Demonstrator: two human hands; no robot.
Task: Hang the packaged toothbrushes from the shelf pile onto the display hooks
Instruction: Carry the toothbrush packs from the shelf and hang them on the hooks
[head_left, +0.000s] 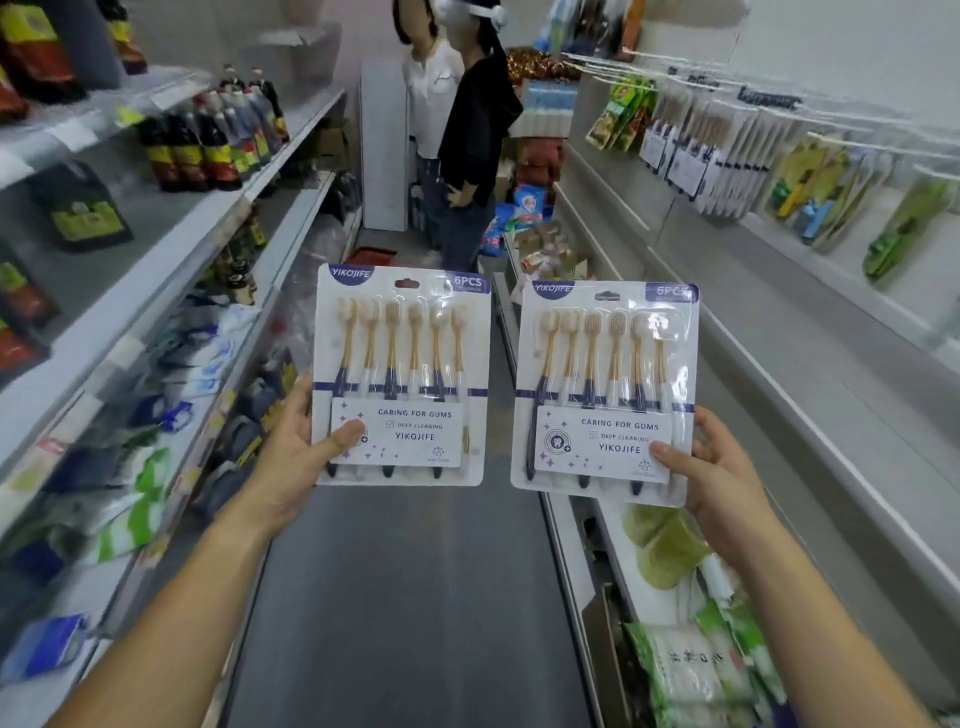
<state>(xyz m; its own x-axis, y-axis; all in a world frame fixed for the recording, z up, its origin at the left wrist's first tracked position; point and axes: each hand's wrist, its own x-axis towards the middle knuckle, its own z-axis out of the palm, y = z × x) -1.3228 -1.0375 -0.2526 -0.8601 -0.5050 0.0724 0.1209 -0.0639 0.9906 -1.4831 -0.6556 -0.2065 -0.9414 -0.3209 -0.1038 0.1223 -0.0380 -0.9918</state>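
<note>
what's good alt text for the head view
In a shop aisle, a person holds up two identical six-brush toothbrush packs, the left pack in the left hand and the right pack in the right hand. Display hooks with hanging goods line the wall on the right; two people stand at the far end.

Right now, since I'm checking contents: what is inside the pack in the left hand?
Inside the left pack: six toothbrushes, heads up. A label card covers much of their handles.

Dark sauce bottles with yellow-red labels (208, 145) are lined up on the left grey metal shelf (156, 275). 2 people (475, 130) are seen at the aisle end. Green-and-white packets (696, 670) are piled lower right.
</note>
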